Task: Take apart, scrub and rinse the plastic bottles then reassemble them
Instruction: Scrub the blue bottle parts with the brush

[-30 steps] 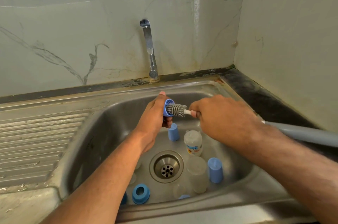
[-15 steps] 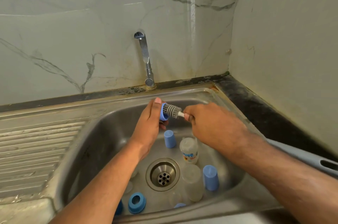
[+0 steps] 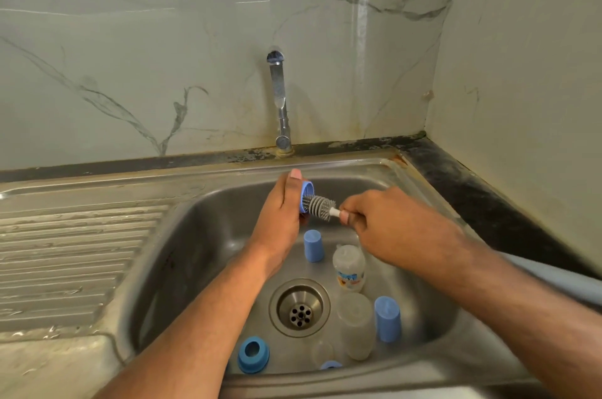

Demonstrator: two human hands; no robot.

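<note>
- The steel sink [image 3: 423, 193] is the stage, parts scattered round the drain [image 3: 299, 308], the tap [image 3: 279, 98] above showing no stream that I can see.
- In the basin stands a clear plastic bottle body [image 3: 349, 266] with a printed label, and nearer the front edge a second clear bottle [image 3: 355, 325]; both look light, stiff-walled and likely slick when wet, so best gripped round the middle of the barrel.
- Two tall blue caps [image 3: 313, 245] and [image 3: 387, 318] stand upright on the sink floor, well apart; rigid little things, easy to tip.
- A blue collar ring [image 3: 253, 354] sits at the front left, hole upward; hook it by the rim.
- Up over the basin, the left hand [image 3: 280, 219] curls round a blue screw collar [image 3: 307, 196], thumb on top, open face turned right.
- The right hand [image 3: 394, 232] pinches the white stem of a grey bottle brush [image 3: 321, 205], fingers closed tight near the head; its soft bristles are pushed into the collar.
- The collar looks small and probably slippery, so that wrap-around hold by the outer wall suits it.
</note>
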